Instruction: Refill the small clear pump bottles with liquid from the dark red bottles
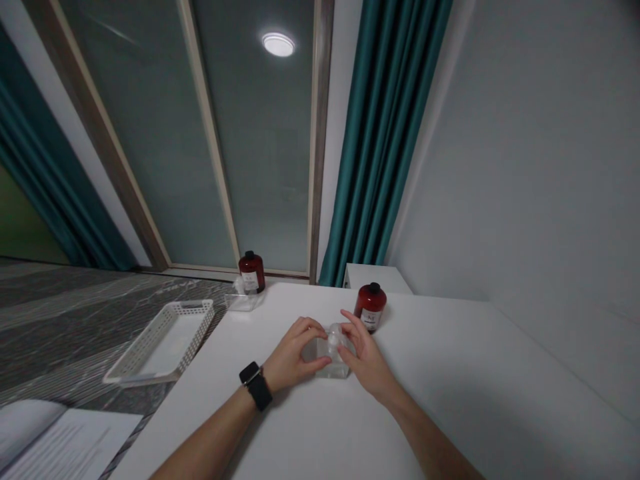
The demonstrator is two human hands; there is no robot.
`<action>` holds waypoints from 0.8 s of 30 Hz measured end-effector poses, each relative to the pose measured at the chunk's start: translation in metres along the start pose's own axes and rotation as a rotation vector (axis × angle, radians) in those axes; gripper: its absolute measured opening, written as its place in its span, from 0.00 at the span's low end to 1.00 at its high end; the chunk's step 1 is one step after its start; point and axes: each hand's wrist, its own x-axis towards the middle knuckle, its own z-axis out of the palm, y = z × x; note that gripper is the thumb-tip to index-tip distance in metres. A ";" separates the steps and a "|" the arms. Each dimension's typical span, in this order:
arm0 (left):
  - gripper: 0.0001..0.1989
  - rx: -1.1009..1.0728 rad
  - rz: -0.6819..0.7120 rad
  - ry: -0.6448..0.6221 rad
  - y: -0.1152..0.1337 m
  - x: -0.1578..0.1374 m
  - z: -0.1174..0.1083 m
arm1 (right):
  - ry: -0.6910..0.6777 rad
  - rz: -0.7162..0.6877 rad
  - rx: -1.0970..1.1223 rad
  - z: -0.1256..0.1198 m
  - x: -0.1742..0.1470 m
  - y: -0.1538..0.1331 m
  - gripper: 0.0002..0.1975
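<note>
A small clear box [333, 370] sits on the white table in front of me. A clear-and-white plastic piece with a rounded top [333, 339] stands at the box; its exact kind is too blurred to make out. My left hand [296, 353], with a black watch on the wrist, is at the left side, its thumb and fingers curved apart around the piece. From the right, my right hand [367, 360] has its thumb and fingers at the piece, the index finger raised. Just behind that hand stands a dark red bottle [371, 307] with a black cap and white label.
A second dark red bottle [251, 272] stands at the table's far left corner, beside a clear tray [241, 303] holding something whitish. Left of the table are a white perforated basket [167, 343] and an open book [75, 443]. A white cabinet [377, 277] stands behind the table.
</note>
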 end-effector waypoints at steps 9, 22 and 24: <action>0.18 -0.069 -0.046 0.022 -0.004 -0.001 0.002 | -0.021 0.038 -0.035 0.002 -0.001 -0.005 0.31; 0.23 -0.221 -0.272 -0.039 -0.010 0.000 0.004 | 0.030 0.046 -0.106 0.004 -0.001 0.000 0.31; 0.23 -0.238 -0.276 -0.051 -0.010 0.000 0.004 | -0.017 0.075 -0.053 0.002 -0.001 -0.004 0.32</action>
